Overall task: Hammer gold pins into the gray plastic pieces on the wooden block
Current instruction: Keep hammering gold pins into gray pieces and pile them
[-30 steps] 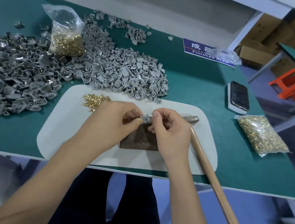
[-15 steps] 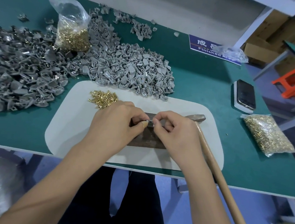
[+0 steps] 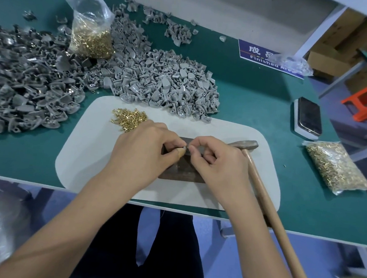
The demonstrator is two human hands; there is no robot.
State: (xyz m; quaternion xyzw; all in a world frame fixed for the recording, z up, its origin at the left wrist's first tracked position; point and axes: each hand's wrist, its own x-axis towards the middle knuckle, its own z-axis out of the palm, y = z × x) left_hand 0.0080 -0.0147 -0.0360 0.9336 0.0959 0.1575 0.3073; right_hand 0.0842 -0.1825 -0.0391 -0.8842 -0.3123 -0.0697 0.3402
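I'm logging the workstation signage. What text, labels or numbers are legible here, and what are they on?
"成品": white characters on the blue sign lying on the green table; the second is partly hidden by a clear bag.
"Finished Are…": same sign; the end is covered by the bag.
Nothing else carries readable text.

Blue sign [image 3: 270,56], flat on the green table [image 3: 247,95] near its far right edge, against the white back panel. White lettering in two lines. Upper line: Chinese characters, "成" legible, the next character cut off by a crumpled clear plastic bag [image 3: 290,64] lying over the sign's right part. Lower line: English, "Finished Are", the ending covered by the same bag. No other legible text, brand or number.
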